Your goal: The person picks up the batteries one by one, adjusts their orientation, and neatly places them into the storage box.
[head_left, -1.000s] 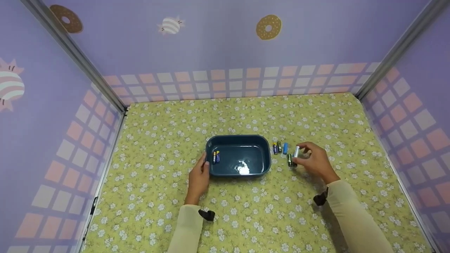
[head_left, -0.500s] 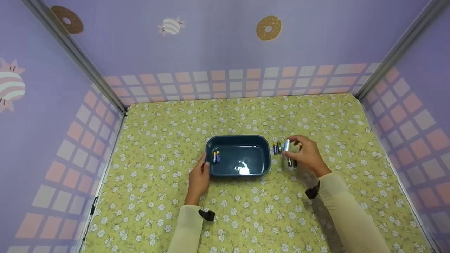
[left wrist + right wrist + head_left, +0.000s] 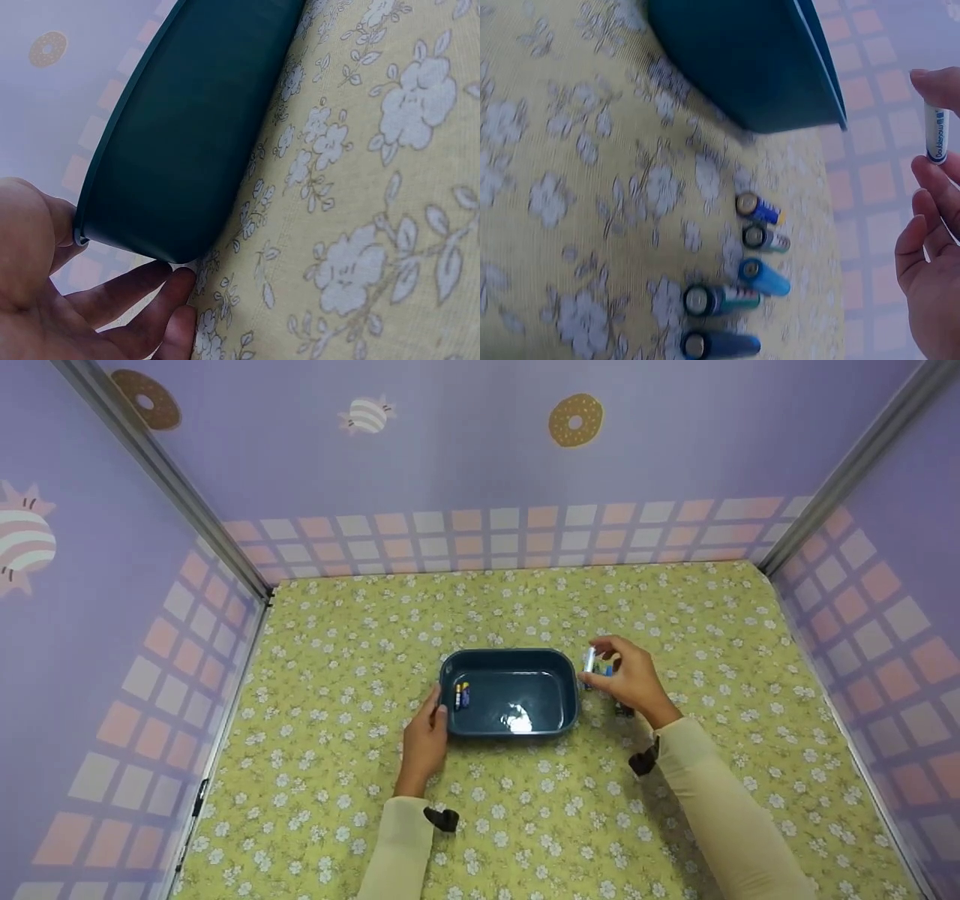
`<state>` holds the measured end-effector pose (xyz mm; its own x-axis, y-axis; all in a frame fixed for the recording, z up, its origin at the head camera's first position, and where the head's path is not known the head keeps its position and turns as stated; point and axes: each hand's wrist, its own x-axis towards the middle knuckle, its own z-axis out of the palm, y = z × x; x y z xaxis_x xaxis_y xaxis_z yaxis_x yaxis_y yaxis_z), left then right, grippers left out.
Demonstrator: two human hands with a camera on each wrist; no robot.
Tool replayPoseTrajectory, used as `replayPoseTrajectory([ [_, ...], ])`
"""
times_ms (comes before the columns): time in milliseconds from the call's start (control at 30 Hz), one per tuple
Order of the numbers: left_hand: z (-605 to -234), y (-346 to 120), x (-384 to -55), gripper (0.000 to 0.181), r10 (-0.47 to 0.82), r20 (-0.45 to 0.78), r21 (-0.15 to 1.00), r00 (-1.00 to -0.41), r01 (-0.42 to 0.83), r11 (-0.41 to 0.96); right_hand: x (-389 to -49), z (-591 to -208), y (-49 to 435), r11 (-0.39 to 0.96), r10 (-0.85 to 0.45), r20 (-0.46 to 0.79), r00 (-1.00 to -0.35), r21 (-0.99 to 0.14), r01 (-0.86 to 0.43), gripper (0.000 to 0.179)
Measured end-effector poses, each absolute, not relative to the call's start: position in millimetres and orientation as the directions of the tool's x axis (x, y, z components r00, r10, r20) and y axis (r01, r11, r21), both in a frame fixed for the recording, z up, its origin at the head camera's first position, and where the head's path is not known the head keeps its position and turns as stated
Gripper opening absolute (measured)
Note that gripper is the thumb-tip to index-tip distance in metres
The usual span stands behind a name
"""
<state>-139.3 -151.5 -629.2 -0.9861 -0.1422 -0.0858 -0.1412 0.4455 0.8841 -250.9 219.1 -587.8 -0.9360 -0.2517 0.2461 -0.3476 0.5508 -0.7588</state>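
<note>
A dark teal plastic basin (image 3: 513, 658) rests on the flowered cloth, with two small batteries (image 3: 461, 695) lying side by side at its inner left. My left hand (image 3: 425, 739) holds the basin's left end; in the left wrist view its thumb is at the rim and its fingers are against the outer wall low down. Between thumb and fingertips, my right hand (image 3: 630, 679) pinches a white battery (image 3: 936, 135), raised just right of the basin. Below that hand lie several loose batteries, among them a light blue one (image 3: 765, 277) and a blue-and-yellow one (image 3: 759, 208).
Yellow flowered cloth (image 3: 360, 660) covers the table. Purple patterned walls (image 3: 465, 457) close off the back and both sides. Other loose batteries on the cloth include a green one (image 3: 720, 300) and a dark one (image 3: 720, 346), partly hidden by the right hand in the head view.
My right hand has carried the white battery left and slightly away from me, from above the loose batteries toward the basin's right side. The left hand and basin have stayed put.
</note>
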Motion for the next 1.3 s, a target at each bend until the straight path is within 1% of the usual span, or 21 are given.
replayPoseTrajectory([
  [300, -630, -152, -139, 0.051, -0.144, -0.086, 0.888, -0.986, -0.141, 0.437, -257, -585, 190, 0.534, -0.304, 0.251, -0.919, -0.754, -0.383, 0.059],
  [600, -630, -152, -138, 0.051, -0.150, -0.080, 0.886, -0.986, -0.139, 0.443, -262, -582, 156, 0.500, -0.350, 0.260, -0.900, -0.760, -0.414, 0.055],
  [800, -631, -152, -137, 0.051, -0.147, -0.083, 0.891, -0.986, -0.139, 0.432, -264, -581, 135, 0.483, -0.391, 0.220, -0.894, -0.777, -0.403, 0.056],
  [1033, -632, -151, -139, 0.050, -0.148, -0.082, 0.885, -0.986, -0.140, 0.444, -267, -583, 110, 0.462, -0.452, 0.190, -0.871, -0.786, -0.411, 0.065],
  [1300, -629, -150, -140, 0.051, -0.162, -0.101, 0.879, -0.982, -0.164, 0.447, -269, -592, 82, 0.473, -0.510, 0.198, -0.837, -0.748, -0.465, 0.065],
])
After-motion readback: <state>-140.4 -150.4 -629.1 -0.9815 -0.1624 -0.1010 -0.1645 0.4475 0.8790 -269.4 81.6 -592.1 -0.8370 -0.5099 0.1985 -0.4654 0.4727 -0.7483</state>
